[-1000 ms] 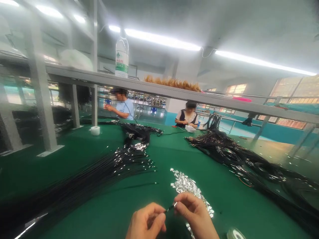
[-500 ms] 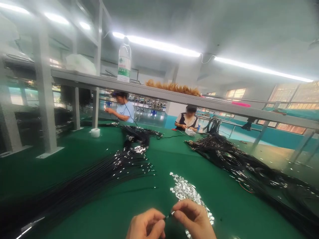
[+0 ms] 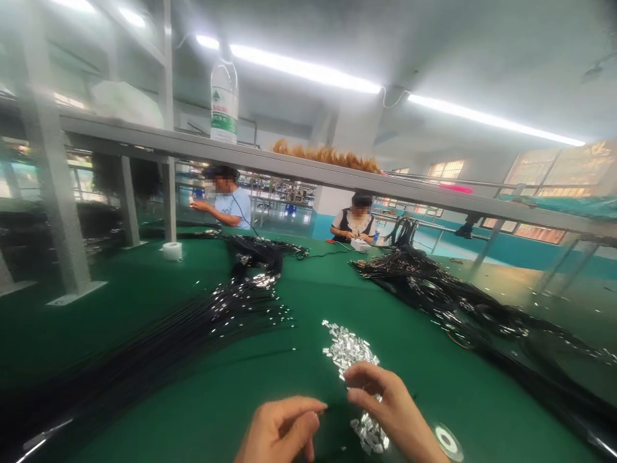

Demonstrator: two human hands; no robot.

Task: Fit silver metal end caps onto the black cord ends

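At the bottom centre, my left hand (image 3: 282, 429) is pinched on the end of a thin black cord (image 3: 324, 408), thumb against forefinger. Just right of it, my right hand (image 3: 385, 402) hovers with curled fingers over a heap of small silver metal sleeves (image 3: 349, 350) on the green table (image 3: 424, 360). Whether the right fingers hold a sleeve is too small to tell. To the left, a fan of black cords with silver tips (image 3: 226, 308) lies spread across the cloth.
A tangled heap of black cords (image 3: 457, 308) runs along the right. A tape roll (image 3: 448, 442) lies by my right wrist, a white roll (image 3: 172, 251) at the back left. A shelf (image 3: 289, 166) carries a water bottle (image 3: 224, 96). Two people work at the far side.
My hands have come apart: the right fingertips left the cord end and moved up over the silver sleeves. The view has shifted slightly right.
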